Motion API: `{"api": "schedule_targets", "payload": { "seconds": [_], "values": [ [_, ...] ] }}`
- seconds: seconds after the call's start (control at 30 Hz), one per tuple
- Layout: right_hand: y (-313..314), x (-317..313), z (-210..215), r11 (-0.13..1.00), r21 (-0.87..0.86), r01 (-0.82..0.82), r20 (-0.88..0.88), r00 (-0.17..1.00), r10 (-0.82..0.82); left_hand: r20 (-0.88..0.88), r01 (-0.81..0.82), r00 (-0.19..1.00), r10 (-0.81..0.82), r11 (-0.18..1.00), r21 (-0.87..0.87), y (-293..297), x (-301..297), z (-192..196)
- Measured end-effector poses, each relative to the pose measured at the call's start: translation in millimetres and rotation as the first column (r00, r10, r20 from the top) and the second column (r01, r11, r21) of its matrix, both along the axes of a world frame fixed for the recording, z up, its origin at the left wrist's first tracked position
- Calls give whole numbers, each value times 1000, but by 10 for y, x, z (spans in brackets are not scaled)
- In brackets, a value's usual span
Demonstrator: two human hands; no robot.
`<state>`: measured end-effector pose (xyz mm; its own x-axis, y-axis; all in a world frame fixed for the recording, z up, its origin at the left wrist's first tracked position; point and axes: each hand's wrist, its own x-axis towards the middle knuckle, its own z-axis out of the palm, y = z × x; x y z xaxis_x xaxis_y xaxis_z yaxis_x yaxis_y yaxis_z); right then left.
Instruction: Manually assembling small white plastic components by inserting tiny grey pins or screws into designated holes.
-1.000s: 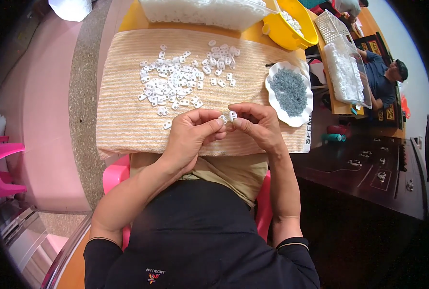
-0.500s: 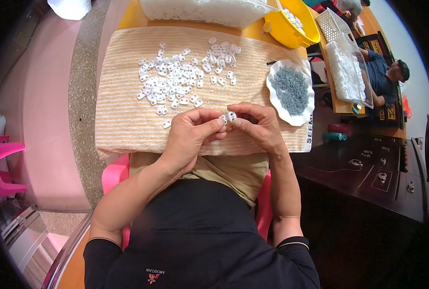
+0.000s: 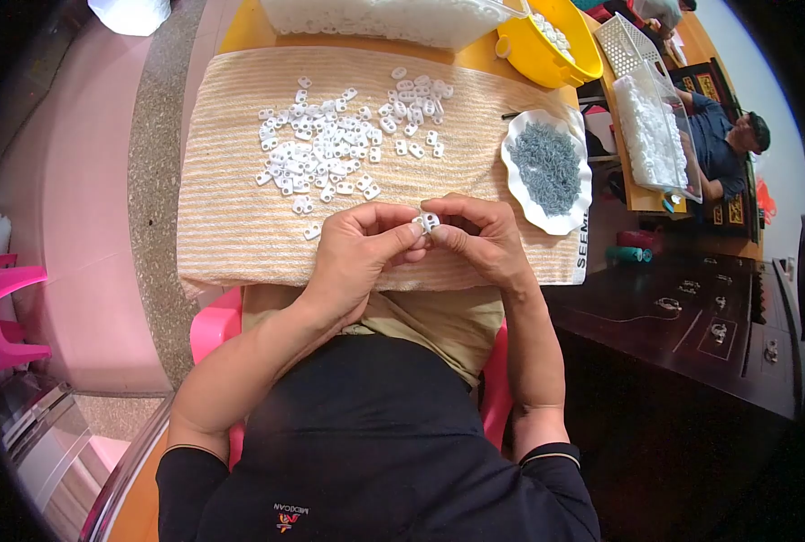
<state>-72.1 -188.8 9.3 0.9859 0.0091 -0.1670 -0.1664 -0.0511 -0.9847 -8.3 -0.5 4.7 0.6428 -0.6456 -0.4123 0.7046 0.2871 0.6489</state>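
Observation:
My left hand point(image 3: 359, 246) and my right hand point(image 3: 484, 239) meet over the near edge of the striped towel point(image 3: 231, 181). Between the right thumb and fingers is a small white plastic two-holed piece point(image 3: 430, 220). The left fingertips pinch a white piece point(image 3: 418, 222) against it, mostly covered by the thumb. Whether the two are joined cannot be made out. Beyond my left hand spreads a loose pile of white two-holed pieces point(image 3: 317, 149). A smaller heap of white oval pieces point(image 3: 416, 101) lies farther back.
At the towel's right stands a scalloped white plate point(image 3: 514, 181) of small grey parts point(image 3: 547, 172). Along the back are a clear bin point(image 3: 375, 43) and a yellow basin point(image 3: 592, 68), both holding white pieces. A person point(image 3: 723, 135) sits at far right beside another clear bin point(image 3: 646, 135).
The white pieces between my fingertips have come closer together, and the right one has turned so its holes show more. The right fingers have shifted slightly left.

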Motion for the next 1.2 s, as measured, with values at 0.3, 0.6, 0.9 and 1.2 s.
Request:
{"api": "schedule_targets", "payload": {
  "seconds": [0.3, 0.6, 0.9, 1.2],
  "values": [
    [-12, -8, -43, 999, 48, 14, -27, 1000, -12, -16, -7, 1000, 6, 1000, -9, -4, -4, -11],
    [37, 3, -5, 991, 126, 41, -25, 999, -39, -39, 27, 999, -28, 999, -17, 15, 13, -51],
    [29, -15, -27, 973, 221, 60, -75, 996, -45, -77, 37, 996, -38, 999, -8, 19, 16, -23],
    [6, -16, -46, 962, 267, 56, -99, 995, -30, -108, 48, 993, -46, 999, 12, 15, 32, 5]
  ]
}}
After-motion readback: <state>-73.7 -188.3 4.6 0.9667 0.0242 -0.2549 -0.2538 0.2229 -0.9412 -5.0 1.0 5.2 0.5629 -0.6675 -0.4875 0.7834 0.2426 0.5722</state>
